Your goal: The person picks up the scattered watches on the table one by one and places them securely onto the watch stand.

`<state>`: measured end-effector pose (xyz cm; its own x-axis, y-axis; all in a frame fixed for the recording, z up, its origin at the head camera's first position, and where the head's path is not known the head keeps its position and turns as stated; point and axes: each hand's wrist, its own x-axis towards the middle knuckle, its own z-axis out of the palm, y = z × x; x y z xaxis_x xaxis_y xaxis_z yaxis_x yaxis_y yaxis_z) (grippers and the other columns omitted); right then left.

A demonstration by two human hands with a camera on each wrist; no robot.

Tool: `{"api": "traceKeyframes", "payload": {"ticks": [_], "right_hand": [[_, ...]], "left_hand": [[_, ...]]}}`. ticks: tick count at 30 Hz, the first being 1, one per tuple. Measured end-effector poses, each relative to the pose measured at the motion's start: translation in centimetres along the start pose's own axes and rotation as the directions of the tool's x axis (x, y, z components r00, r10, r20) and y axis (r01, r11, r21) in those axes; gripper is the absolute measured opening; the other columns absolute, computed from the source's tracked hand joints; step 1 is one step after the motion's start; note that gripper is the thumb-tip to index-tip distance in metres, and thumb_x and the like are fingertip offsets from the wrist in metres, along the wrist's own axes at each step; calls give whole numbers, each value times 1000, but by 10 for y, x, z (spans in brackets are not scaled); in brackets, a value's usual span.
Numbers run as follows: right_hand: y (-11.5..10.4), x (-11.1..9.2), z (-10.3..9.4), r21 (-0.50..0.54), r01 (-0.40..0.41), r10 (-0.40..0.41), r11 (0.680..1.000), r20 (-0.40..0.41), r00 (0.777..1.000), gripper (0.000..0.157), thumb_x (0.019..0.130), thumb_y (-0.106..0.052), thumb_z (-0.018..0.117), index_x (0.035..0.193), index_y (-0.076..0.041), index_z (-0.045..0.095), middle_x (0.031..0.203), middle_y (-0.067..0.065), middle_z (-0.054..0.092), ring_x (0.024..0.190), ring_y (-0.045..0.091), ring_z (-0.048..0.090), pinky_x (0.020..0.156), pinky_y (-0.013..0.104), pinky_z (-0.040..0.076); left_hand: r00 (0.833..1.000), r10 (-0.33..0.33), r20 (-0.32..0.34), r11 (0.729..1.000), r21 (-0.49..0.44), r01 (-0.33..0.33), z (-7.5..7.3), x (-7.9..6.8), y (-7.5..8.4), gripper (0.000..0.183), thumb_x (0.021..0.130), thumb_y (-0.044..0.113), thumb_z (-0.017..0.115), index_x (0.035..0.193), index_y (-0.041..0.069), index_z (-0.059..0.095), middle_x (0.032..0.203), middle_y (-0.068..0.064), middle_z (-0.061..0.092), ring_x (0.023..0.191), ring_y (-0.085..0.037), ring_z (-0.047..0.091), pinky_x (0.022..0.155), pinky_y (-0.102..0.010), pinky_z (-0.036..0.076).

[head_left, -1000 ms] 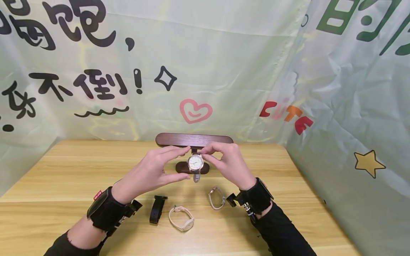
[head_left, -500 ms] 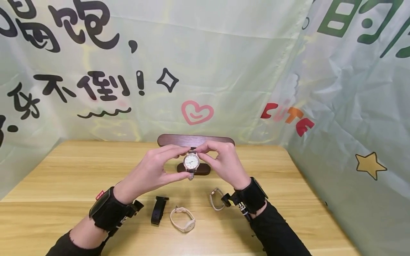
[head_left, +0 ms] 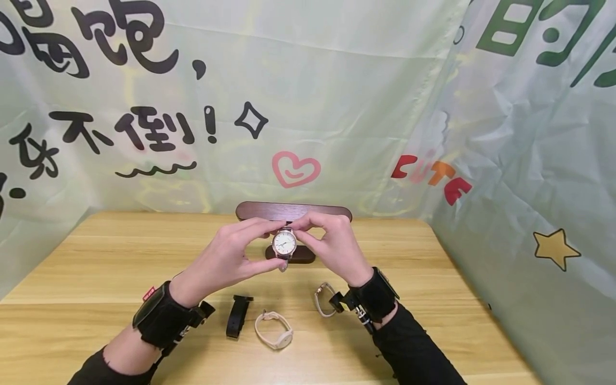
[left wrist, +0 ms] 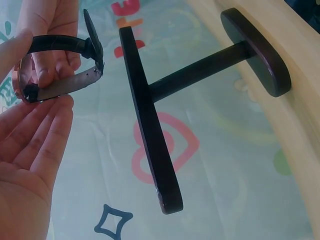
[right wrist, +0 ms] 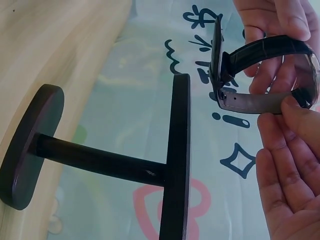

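In the head view, a wristwatch (head_left: 284, 243) with a round white dial, gold-coloured case and dark strap is held up between two hands, in front of a dark wooden T-shaped stand (head_left: 294, 210). My left hand (head_left: 236, 248) spans the watch, its fingertips at the top and its thumb at the bottom. With thumb and forefinger my right hand (head_left: 334, 240) pinches the strap right above the dial. Both wrist views show the strap (left wrist: 70, 86) bent into an open-sided loop, apart from the stand's crossbar (right wrist: 176, 150). Part of the case is hidden by fingers.
On the wooden table (head_left: 144, 240) nearer the person lie a black watch (head_left: 238, 316), a pale watch (head_left: 276, 332) and a thin light-strapped watch (head_left: 323, 299), the last partly covered by the right wrist's camera mount. A printed cloth (head_left: 346, 107) hangs behind the stand.
The watch and my right hand have shifted slightly left, towards my left hand. My left fingertips and thumb now meet the watch's top and bottom; a second ago the watch sat further right.
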<state>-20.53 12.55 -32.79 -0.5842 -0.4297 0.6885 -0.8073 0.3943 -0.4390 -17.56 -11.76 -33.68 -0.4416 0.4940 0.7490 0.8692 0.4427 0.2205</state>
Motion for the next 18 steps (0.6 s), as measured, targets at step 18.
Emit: {"api": "traceKeyframes", "payload": {"ticks": [18], "right_hand": [[4, 1, -10, -92, -35, 40, 995, 52, 998, 10, 95, -15, 84, 104, -12, 85, 96, -2, 84, 88, 10, 78, 77, 31, 65]], "left_hand": [[1000, 21, -5, 1000, 18, -21, -2, -2, -4, 60, 76, 22, 99, 129, 5, 76, 116, -6, 80, 95, -17, 77, 74, -22, 63]]}}
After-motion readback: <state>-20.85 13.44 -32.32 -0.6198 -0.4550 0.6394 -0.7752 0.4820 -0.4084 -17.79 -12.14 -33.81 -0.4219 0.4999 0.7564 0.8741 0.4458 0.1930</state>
